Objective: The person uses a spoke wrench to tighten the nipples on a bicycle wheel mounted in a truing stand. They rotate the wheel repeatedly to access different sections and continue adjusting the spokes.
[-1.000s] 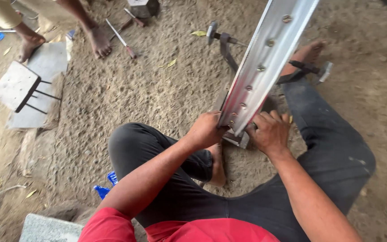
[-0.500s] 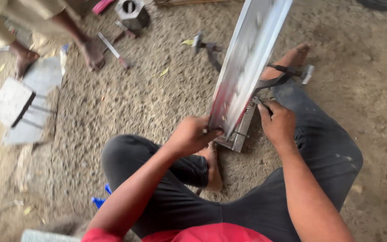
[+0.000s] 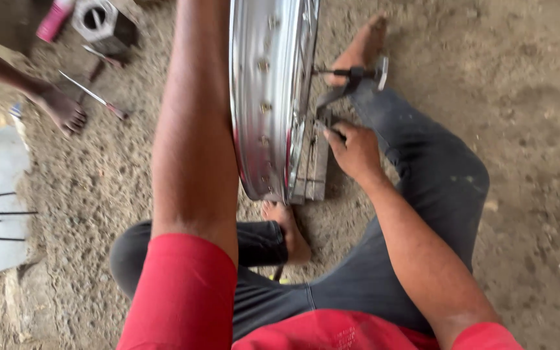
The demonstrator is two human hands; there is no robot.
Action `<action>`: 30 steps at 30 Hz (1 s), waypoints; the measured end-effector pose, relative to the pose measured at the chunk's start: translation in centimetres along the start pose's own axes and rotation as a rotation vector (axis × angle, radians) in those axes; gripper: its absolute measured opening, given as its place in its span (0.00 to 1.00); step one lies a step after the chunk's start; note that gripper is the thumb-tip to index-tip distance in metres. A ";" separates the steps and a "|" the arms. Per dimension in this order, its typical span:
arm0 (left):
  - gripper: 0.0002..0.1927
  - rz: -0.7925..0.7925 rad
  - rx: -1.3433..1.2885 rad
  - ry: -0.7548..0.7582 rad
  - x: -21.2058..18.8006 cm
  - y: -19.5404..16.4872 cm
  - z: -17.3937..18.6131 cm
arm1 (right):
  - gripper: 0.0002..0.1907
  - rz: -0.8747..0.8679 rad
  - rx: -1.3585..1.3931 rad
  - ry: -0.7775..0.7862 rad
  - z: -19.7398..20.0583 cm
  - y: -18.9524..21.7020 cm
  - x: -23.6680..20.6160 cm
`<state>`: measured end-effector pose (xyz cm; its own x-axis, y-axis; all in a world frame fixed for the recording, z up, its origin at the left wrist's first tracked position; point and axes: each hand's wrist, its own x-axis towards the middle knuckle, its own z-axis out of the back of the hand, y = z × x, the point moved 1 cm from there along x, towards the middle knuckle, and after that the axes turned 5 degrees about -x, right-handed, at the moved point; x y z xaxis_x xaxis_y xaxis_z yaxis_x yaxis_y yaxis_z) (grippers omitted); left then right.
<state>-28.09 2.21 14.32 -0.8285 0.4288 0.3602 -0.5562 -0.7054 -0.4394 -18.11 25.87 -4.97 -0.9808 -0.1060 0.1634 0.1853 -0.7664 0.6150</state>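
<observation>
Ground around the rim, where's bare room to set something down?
Bare dirt lies right of the right leg, and between the left arm and another person's foot. It is crowded at the rim, where the right hand meets the wood block, and top left by the screwdriver and metal block.

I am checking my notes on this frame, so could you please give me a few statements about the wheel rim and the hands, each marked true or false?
1. The metal wheel rim stands on edge on the sandy ground. True.
2. The right hand rests flat on the ground. False: it is at the rim's right side, by a dark metal tool.
3. The left hand shows clearly. False: only the left arm shows, reaching up out of the frame.
4. Another person's bare foot is at upper left. True.
</observation>
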 end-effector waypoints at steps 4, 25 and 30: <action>0.19 -0.125 -0.068 -0.218 -3.5 0.3 0.4 | 0.11 -0.028 0.104 -0.007 0.7 0.6 -0.4; 0.15 0.628 -0.199 0.653 -21.0 2.2 -6.4 | 0.05 0.066 0.150 0.045 0.9 0.4 -2.3; 0.12 0.597 -0.163 0.586 -22.5 4.0 -6.4 | 0.04 0.193 0.148 0.035 -0.5 0.3 -2.1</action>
<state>-12.09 -6.62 -0.77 -0.8611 0.2653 -0.4338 0.0196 -0.8352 -0.5497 -16.04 25.50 -5.51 -0.9275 -0.2655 0.2631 0.3735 -0.6293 0.6816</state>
